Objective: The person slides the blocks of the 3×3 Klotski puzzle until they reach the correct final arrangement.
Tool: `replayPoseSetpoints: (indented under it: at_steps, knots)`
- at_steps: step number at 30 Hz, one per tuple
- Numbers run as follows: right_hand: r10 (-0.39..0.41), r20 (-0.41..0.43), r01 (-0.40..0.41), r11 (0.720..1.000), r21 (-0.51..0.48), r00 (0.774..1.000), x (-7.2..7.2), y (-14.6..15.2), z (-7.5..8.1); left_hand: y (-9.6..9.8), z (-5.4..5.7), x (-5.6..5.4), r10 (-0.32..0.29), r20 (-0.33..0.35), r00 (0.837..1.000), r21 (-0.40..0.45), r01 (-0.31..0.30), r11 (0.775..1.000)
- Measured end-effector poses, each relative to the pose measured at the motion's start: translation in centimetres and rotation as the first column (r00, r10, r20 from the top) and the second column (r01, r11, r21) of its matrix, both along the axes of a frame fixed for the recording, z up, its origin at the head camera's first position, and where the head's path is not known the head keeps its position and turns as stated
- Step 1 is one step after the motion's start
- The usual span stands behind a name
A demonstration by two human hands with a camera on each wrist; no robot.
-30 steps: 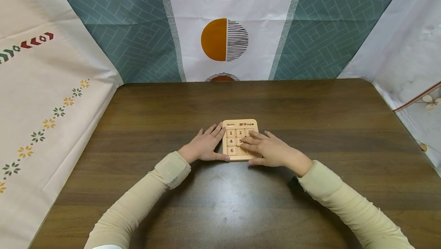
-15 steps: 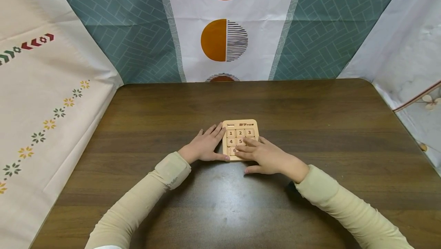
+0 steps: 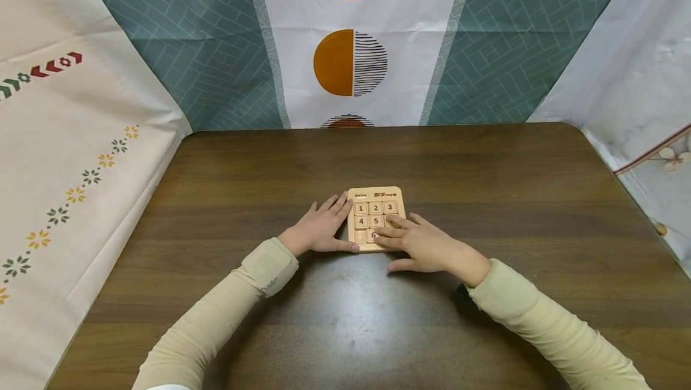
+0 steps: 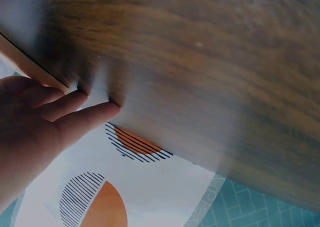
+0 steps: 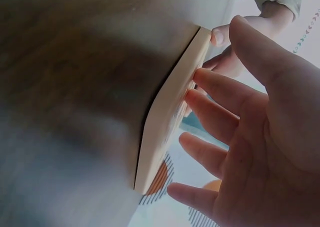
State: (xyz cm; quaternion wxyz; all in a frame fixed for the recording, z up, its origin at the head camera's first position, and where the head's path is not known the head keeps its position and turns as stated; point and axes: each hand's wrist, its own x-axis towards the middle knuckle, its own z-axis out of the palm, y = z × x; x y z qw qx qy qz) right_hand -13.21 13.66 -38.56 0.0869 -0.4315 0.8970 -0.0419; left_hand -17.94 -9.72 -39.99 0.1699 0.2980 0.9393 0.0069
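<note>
A wooden number sliding puzzle (image 3: 368, 200) lies flat on the table. Its top rows read 1, 2, 3 and 4, 5, with the tile right of 5 partly covered. In the bottom row tile 6 (image 3: 370, 234) sits in the middle, a gap at its left; the right corner is hidden. My left hand (image 3: 322, 228) rests along the puzzle's left side, fingers straight, thumb at the near left corner. Fingertips of my right hand (image 3: 423, 243) touch tile 6 and the tiles beside it, thumb off the near edge. The right wrist view shows the puzzle's side (image 5: 165, 102) under spread fingers.
The dark wooden table (image 3: 259, 174) reaches back to a patterned cloth (image 3: 227, 66) hanging behind it. Pale cloths hang at the left (image 3: 65, 156) and right (image 3: 648, 78). A small black object (image 3: 461, 295) shows under the right wrist.
Tile 6 has slid right from the bottom-left corner to the bottom middle under my right fingers. The right hand first came nearer and left, then shifted slightly right. My left hand stays put.
</note>
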Motion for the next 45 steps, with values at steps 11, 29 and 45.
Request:
replayPoseSetpoints:
  at_steps: [11,29,45]
  knots:
    - [0.027,-0.007,-0.028,1.000,-0.008,1.000,-0.1,-1.3,-0.4,-0.1,-0.2,-0.1,-0.003,0.005,1.000,0.018,0.002,1.000]
    - [-0.073,-0.004,0.073,0.997,-0.031,0.997,0.7,2.3,0.4,-0.1,-0.1,0.0,-0.011,-0.014,1.000,0.009,0.011,1.000]
    - [-0.058,-0.014,0.058,0.998,-0.012,0.998,0.8,0.2,0.0,-0.1,-0.5,-0.1,-0.001,-0.013,1.000,0.015,0.001,1.000]
